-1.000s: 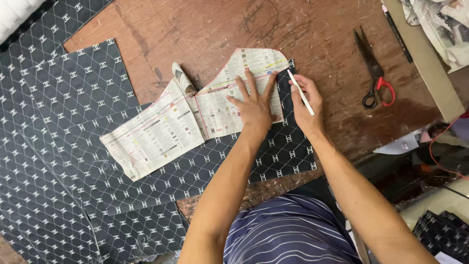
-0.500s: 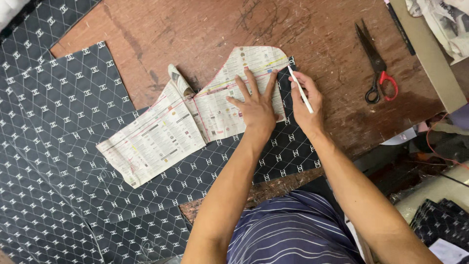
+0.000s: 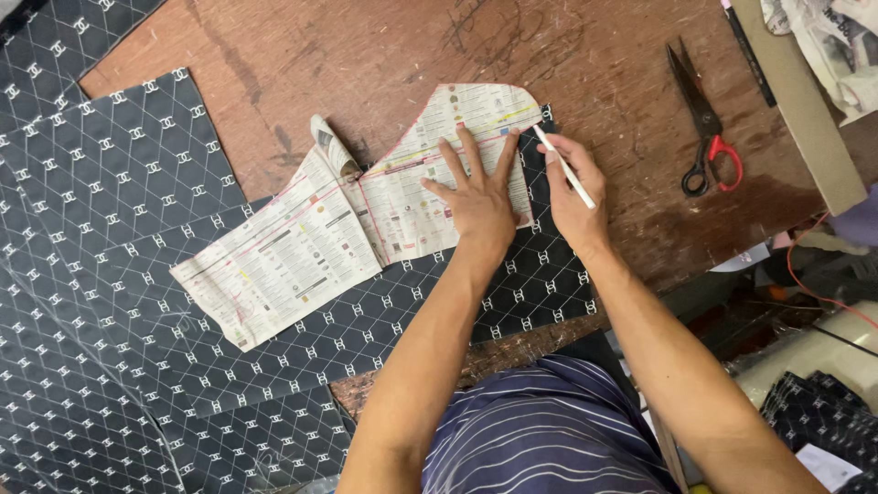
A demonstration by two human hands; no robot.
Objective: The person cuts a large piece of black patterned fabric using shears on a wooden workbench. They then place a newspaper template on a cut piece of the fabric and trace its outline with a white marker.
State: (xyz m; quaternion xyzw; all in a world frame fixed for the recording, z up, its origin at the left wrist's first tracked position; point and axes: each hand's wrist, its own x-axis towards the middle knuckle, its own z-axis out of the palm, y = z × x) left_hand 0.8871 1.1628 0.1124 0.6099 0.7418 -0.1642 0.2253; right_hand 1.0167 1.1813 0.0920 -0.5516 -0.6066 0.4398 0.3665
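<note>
One newspaper pattern piece [image 3: 366, 215], pale with pink lines and small coloured blocks, lies on dark quilted fabric [image 3: 110, 238] spread over the left side and near edge of the brown wooden surface [image 3: 366, 55]. The left hand [image 3: 477, 197] presses flat on it, fingers spread. The right hand [image 3: 574, 187] has its grip clamped on one white marking pencil [image 3: 564, 166], tip at the pattern's right edge. One pair of red-handled scissors [image 3: 702, 123] lies toward the far right corner.
</note>
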